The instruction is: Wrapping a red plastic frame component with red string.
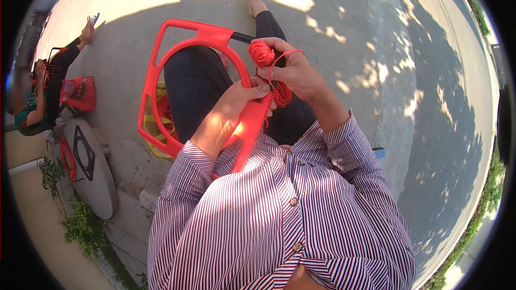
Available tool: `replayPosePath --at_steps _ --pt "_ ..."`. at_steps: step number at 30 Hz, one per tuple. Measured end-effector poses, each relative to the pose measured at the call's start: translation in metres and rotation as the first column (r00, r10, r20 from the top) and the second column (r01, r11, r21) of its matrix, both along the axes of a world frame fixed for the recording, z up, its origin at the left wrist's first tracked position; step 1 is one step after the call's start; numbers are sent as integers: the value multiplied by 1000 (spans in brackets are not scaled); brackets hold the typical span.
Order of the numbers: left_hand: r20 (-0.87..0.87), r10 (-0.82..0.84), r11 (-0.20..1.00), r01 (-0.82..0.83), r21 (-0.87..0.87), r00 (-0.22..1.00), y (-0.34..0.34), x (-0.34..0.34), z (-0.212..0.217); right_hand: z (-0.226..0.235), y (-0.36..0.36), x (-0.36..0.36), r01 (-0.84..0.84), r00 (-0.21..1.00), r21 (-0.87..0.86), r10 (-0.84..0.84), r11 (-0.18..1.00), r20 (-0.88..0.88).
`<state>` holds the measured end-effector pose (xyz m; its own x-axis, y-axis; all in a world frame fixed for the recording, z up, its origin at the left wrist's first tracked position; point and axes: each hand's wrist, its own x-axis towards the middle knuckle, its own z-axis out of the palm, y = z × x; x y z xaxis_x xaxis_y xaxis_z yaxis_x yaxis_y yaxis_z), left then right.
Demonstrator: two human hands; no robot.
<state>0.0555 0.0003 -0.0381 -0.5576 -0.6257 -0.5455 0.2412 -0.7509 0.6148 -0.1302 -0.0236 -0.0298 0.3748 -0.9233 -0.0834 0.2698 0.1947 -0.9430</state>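
A red flat frame [158, 70] with a large round opening lies tilted across my lap. My left hand [228, 110] is closed on its right side, thumb pressed near turns of red cord that run along the edge. Just right of it, my right hand [293, 72] is closed on a wound bundle of red cord [262, 53], its strand looping over the fingers. More cord [282, 94] hangs in a loose coil below that hand. A short black bar [243, 37] reaches from the frame's top corner toward my right fingers. My fingertips partly hide where cord meets frame.
At the left another person [37, 104] sits by a red bag [80, 92]. A round stone slab [102, 182] carries a black frame [84, 153] and a red piece [67, 158]. Below my frame is a yellow-edged bag [156, 145]. Plants [86, 225] grow at lower left.
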Motion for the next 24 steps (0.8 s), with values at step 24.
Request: replayPosePath --at_steps 24 --pt "7 3 999 -2 -54 1000 -4 4 8 5 54 -74 605 400 330 -635 725 661"
